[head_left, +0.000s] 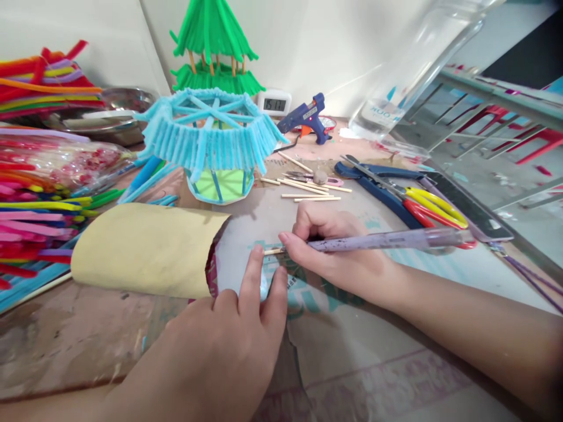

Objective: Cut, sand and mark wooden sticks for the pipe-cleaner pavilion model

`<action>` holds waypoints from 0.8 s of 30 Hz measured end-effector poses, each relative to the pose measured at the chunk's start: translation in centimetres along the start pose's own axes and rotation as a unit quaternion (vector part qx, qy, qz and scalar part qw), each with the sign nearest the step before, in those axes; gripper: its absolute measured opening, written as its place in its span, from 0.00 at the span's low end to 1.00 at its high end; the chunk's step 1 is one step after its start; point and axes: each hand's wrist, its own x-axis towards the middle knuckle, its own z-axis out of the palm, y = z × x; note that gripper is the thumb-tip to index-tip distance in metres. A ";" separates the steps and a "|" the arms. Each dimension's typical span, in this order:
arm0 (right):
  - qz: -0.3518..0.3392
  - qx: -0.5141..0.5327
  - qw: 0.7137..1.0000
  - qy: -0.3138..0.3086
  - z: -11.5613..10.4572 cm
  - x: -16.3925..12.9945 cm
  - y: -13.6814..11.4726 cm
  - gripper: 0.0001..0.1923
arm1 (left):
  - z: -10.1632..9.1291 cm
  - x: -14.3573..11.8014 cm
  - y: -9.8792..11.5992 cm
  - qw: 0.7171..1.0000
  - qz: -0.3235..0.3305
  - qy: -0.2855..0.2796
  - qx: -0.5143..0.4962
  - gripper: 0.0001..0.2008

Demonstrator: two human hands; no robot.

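Observation:
My right hand (334, 240) is closed around a slim pen (378, 239) with a worn purple barrel, which lies nearly level and points left. Its tip meets a short wooden stick (271, 252) on the printed sheet. From the other side, my left hand (229, 334) reaches in with index and middle fingers stretched apart; the index fingertip presses on the stick's left end. Just beyond my hands lie several similar wooden sticks (303, 186). Left of the fingers rests a curved piece of yellowish card (149, 249).
Behind stand a blue pipe-cleaner roof frame (211, 129), a green tiered roof (215, 41), a small clock (275, 104) and a glue gun (308, 117). Pliers (378, 187), scissors (422, 205) and a phone (466, 205) lie right. Coloured pipe cleaners (39, 223) crowd the left; a clear bottle (409, 70) stands back right.

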 end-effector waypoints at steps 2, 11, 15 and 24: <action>0.000 -0.001 1.000 0.001 0.0 0.0 0.0 0.16 | 0.0 0.0 0.1 1.000 0.002 -0.004 0.002 0.29; 0.019 0.014 1.000 -0.020 -0.1 -0.1 0.1 0.15 | -0.5 0.6 0.1 0.999 0.004 0.017 0.037 0.25; 0.025 0.009 0.999 -0.044 0.0 -0.2 0.5 0.16 | 0.2 0.7 0.2 0.997 -0.011 0.040 0.065 0.22; 0.002 -0.008 0.999 -0.033 0.4 0.0 0.8 0.15 | 2.5 0.6 0.0 0.986 0.005 0.102 0.130 0.25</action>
